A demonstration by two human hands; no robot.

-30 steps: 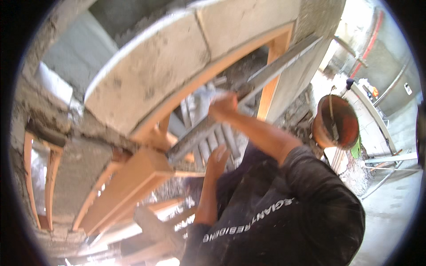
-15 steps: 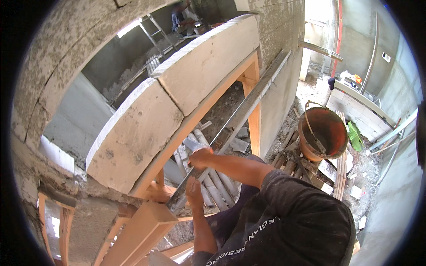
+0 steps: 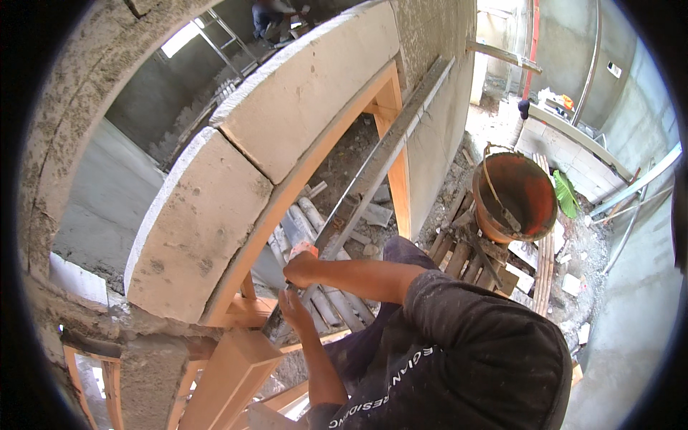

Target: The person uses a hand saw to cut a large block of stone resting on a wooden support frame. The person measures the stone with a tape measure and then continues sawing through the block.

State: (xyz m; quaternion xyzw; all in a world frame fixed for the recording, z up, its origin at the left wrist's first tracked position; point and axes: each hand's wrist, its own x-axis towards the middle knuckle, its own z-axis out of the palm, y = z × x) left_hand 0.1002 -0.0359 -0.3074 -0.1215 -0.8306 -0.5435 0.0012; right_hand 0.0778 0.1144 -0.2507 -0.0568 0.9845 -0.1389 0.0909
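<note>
In my right hand [image 3: 299, 269] is a flat-bladed trowel [image 3: 292, 231], with a grey blade and an orange-red part beside my fingers. Just below it, my left hand [image 3: 292, 308] is closed with its fingertips close to the right hand; what they hold, if anything, is hidden. A long grey board [image 3: 387, 154] slants past both hands. Beyond it rises a curved row of pale blocks [image 3: 193, 222], resting along a light wooden frame [image 3: 315, 168].
A worn bucket [image 3: 512, 197] with a wire handle stands to the right on wooden planks. Bamboo poles [image 3: 333, 304] and rubble lie below the frame. A wooden post [image 3: 240, 358] is at lower left. Another person [image 3: 269, 20] crouches far back near a ladder [image 3: 226, 43].
The view has shifted, so the blocks and bucket sit further left. Both hands have moved slightly left in the picture and stay close together; the trowel remains in my right hand.
</note>
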